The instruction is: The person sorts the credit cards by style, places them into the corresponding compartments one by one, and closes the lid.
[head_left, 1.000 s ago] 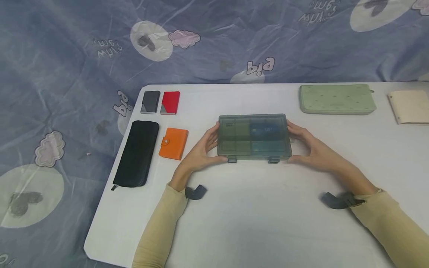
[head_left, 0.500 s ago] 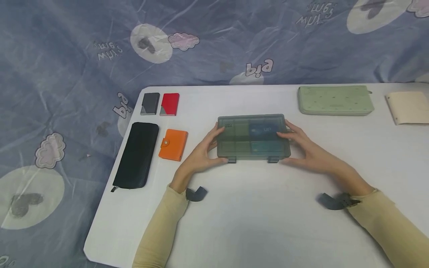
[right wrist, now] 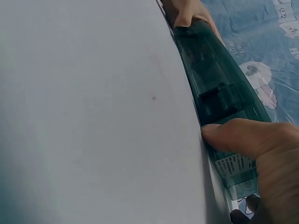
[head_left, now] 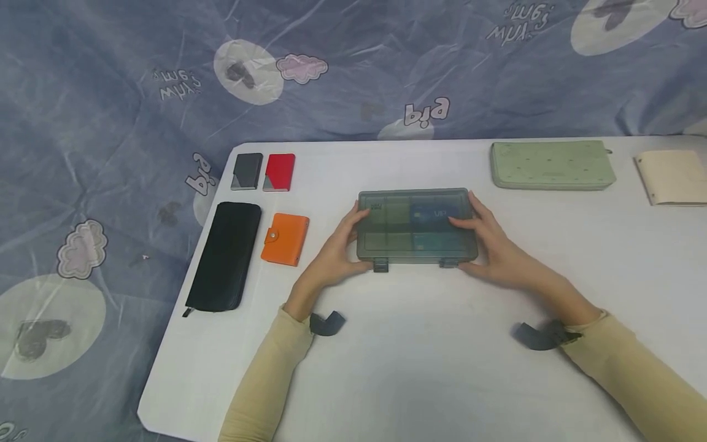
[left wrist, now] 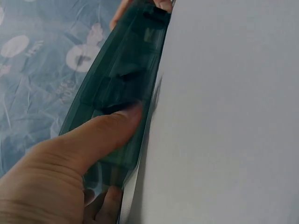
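Observation:
A translucent dark-green plastic storage box with its lid down lies flat mid-table, green and blue items showing through. Two latches line its near edge. The left latch sticks out farther than the right latch. My left hand grips the left end, its thumb at the front beside the left latch and a fingertip on the lid. At the other end my right hand holds the box, index finger over the lid, thumb by the right latch. In the right wrist view a barcode label shows on the box.
On the white table, a black zip wallet, an orange snap card holder, a grey case and a red case lie left. A green pouch and a beige booklet lie back right.
My right index finger has come onto the lid and the right thumb has slid left to the right latch. A left fingertip now rests on the lid. The left latch has swung outward.

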Available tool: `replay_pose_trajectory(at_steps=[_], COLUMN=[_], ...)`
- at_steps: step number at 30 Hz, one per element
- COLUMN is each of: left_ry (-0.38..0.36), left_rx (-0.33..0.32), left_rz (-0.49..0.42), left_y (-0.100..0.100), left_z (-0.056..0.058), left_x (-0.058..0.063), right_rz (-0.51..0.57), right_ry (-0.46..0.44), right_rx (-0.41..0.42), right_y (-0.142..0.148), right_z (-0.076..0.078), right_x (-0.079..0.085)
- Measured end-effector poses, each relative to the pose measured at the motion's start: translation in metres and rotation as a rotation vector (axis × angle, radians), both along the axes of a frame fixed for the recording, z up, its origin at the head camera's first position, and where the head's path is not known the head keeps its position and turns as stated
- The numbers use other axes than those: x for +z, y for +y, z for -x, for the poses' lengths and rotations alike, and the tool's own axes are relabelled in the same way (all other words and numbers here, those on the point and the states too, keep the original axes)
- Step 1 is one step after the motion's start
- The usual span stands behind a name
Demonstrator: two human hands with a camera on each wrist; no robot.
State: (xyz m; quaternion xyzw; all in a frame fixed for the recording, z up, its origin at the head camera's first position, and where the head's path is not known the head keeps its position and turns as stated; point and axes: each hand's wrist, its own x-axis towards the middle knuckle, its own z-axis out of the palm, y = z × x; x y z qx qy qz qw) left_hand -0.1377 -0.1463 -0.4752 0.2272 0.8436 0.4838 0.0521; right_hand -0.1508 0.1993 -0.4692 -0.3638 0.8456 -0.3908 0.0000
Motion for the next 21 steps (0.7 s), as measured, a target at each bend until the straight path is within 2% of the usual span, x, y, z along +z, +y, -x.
replay_pose_trajectory(at_steps=[4, 9, 11, 12, 16, 18, 21], left_ry=[0.018, 0.009, -0.018, -0.025, -0.042, -0.027, -0.028], left_rx=[0.025, 0.020, 0.021, 0.023, 0.029, 0.026, 0.020], left_rz=[0.043, 0.072, 0.070, 0.065, 0.057, 0.063, 0.067], left_y=[0.001, 0.001, 0.002, 0.002, 0.002, 0.001, 0.003], left_z=[0.000, -0.002, -0.007, -0.007, -0.007, -0.003, -0.003], left_x=[-0.002, 0.000, 0.011, 0.011, 0.011, 0.001, 0.002], right_rz=[-0.020, -0.076, -0.112, -0.127, -0.156, -0.154, -0.145], right_ry=[-0.003, -0.021, -0.020, -0.017, 0.002, 0.014, 0.027], right_rx=[-0.017, -0.034, -0.047, -0.053, -0.092, -0.105, -0.117], right_y=[-0.002, -0.003, -0.005, -0.007, -0.011, -0.011, -0.010], right_z=[-0.002, -0.003, -0.004, -0.005, -0.008, -0.008, -0.008], right_x=[0.001, 0.003, 0.004, 0.005, 0.008, 0.008, 0.007])
